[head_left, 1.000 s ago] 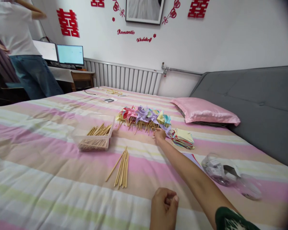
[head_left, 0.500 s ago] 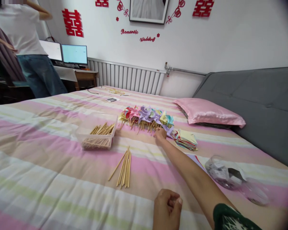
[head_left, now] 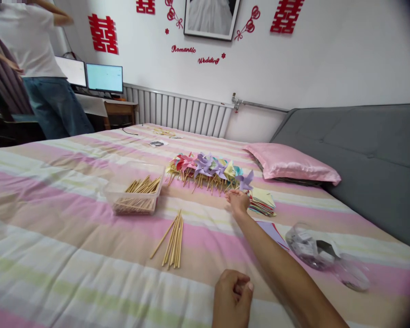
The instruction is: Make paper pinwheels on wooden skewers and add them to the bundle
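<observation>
My right hand (head_left: 238, 201) is stretched far out over the striped bed and holds the stick of a purple paper pinwheel (head_left: 245, 180), lifted at the right end of a row of coloured pinwheels (head_left: 205, 168). A stack of coloured paper squares (head_left: 261, 201) lies just right of that hand. My left hand (head_left: 233, 298) rests near the front edge of the bed, curled into a loose fist with nothing visible in it. A bundle of loose wooden sticks (head_left: 172, 238) lies between my hands and a clear box of sticks (head_left: 135, 196).
A clear plastic jar (head_left: 310, 247) lies on its side at the right, its lid (head_left: 351, 274) beside it. A pink pillow (head_left: 291, 163) and grey headboard (head_left: 369, 155) are at the right. Another person (head_left: 37, 68) stands at the far left by a desk with monitors (head_left: 104, 77).
My right hand has moved a little right and toward me, and the purple pinwheel has risen from the end of the row. My left hand has stayed still.
</observation>
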Available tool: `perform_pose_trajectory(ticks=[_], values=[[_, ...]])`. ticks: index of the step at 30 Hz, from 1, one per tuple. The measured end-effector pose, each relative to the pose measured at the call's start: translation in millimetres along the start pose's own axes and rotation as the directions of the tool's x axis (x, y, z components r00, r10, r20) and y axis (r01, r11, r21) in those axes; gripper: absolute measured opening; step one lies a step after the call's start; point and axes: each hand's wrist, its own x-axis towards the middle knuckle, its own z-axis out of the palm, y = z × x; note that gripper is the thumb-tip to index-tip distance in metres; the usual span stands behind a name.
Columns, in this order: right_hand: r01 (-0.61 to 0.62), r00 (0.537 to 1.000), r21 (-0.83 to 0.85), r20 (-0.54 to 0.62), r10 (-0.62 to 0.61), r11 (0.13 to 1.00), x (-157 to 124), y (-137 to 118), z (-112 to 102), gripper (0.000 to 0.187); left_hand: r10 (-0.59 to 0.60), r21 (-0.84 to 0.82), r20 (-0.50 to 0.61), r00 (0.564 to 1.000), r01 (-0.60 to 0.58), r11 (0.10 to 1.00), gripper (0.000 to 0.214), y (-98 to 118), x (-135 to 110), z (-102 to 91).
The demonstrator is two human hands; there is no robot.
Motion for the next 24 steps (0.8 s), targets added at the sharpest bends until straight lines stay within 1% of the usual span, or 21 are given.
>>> perform_pose_trajectory(ticks=[3,5,9,11,16,20,24], values=[[0.016,1.0,-0.06,-0.019,-0.017,0.998,16,-4,-12,0.017,0.004,-0.002,-0.046,0.999,-0.004,1.0,0.019,-4,1,4.2],[0.018,0.999,-0.114,-0.035,-0.022,0.993,28,-6,-17,0.02,0.01,-0.001,-0.057,0.998,-0.01,1.0,0.019,-7,1,6.5],[-0.005,0.999,-0.224,-0.051,-0.007,0.975,48,-10,-22,0.018,0.015,-0.003,-0.07,0.997,-0.016,1.0,0.02,-12,2,8.7],[-0.023,0.999,-0.274,-0.042,0.012,0.961,55,-11,-20,0.019,0.018,-0.005,-0.068,0.998,-0.019,1.0,0.02,-14,2,8.7],[-0.055,0.998,-0.358,-0.01,0.055,0.932,63,-9,-10,0.027,0.037,0.007,-0.061,0.997,-0.037,0.999,0.021,-15,3,8.1],[-0.063,0.998,-0.378,-0.006,0.065,0.924,64,-5,-1,0.029,0.038,0.017,-0.065,0.997,-0.037,0.999,0.02,-16,3,8.2],[-0.064,0.997,-0.387,0.008,0.072,0.92,65,3,4,0.03,0.027,0.025,-0.067,0.997,-0.026,0.999,0.019,-16,3,8.7]])
